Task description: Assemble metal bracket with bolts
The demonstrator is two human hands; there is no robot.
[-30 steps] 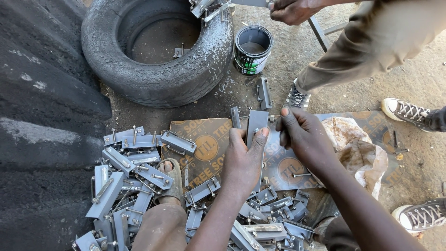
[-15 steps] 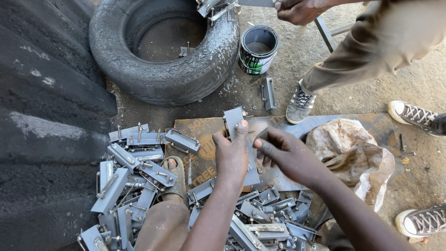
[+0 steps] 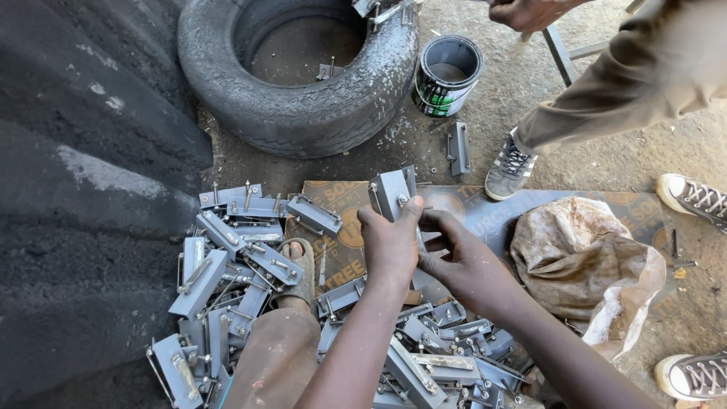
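My left hand (image 3: 390, 244) grips a grey metal bracket (image 3: 394, 191), holding it upright above a printed brown cardboard sheet (image 3: 344, 227). My right hand (image 3: 458, 261) pinches at the bracket's right side where a small bolt sticks out. Below both forearms lies a pile of several similar grey metal brackets (image 3: 227, 257) with bolts and rods. My knee (image 3: 276, 356) and sandalled foot (image 3: 301, 265) sit among them.
An old tyre (image 3: 295, 83) lies at the top with a paint tin (image 3: 447, 76) beside it. A single bracket (image 3: 458, 148) rests on the dirt. Another person's leg (image 3: 606, 91) and shoes (image 3: 507, 167) stand at right, near a crumpled sack (image 3: 583, 265).
Both hands have drawn closer to me with the bracket. The right hand has moved from the bracket's top right onto its side bolt.
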